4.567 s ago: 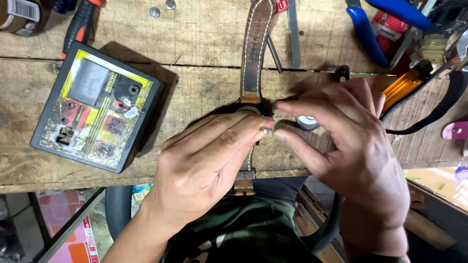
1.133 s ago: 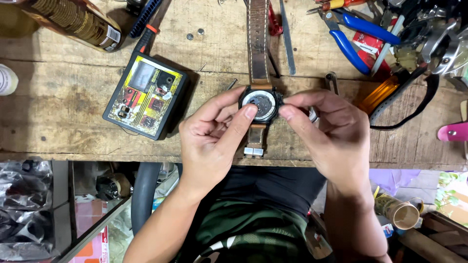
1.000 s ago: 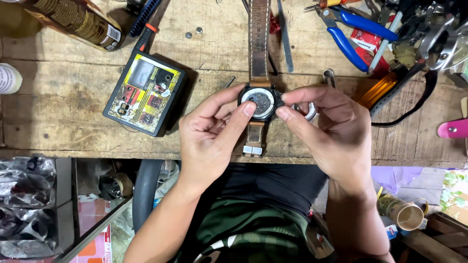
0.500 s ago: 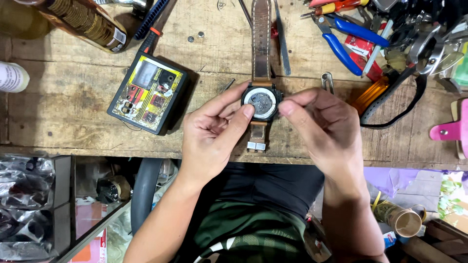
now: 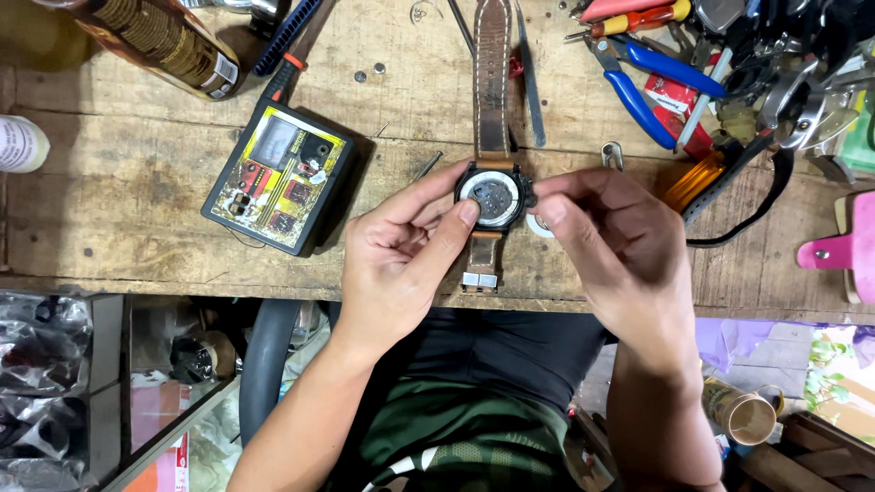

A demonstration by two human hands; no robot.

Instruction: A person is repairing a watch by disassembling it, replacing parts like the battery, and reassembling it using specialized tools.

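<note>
A wristwatch point(image 5: 492, 196) with a black case and a brown leather strap point(image 5: 492, 73) lies face down on the wooden bench point(image 5: 137, 182), its back open and the movement showing. My left hand point(image 5: 401, 264) pinches the case's left and lower side with thumb and forefinger. My right hand point(image 5: 620, 255) grips the case's right side with its fingertips. A small round silvery piece point(image 5: 541, 224) lies on the bench just under my right fingers.
A small black and yellow tester box point(image 5: 278, 175) sits left of the watch. Tweezers point(image 5: 530, 77), blue-handled pliers point(image 5: 638, 91), a spray can point(image 5: 155, 41) and several tools crowd the back. A pink tool point(image 5: 843, 251) lies at the right edge.
The camera pulled back since the oldest frame, where my hands covered the watch. In the last second both hands kept hold of the case with only small shifts.
</note>
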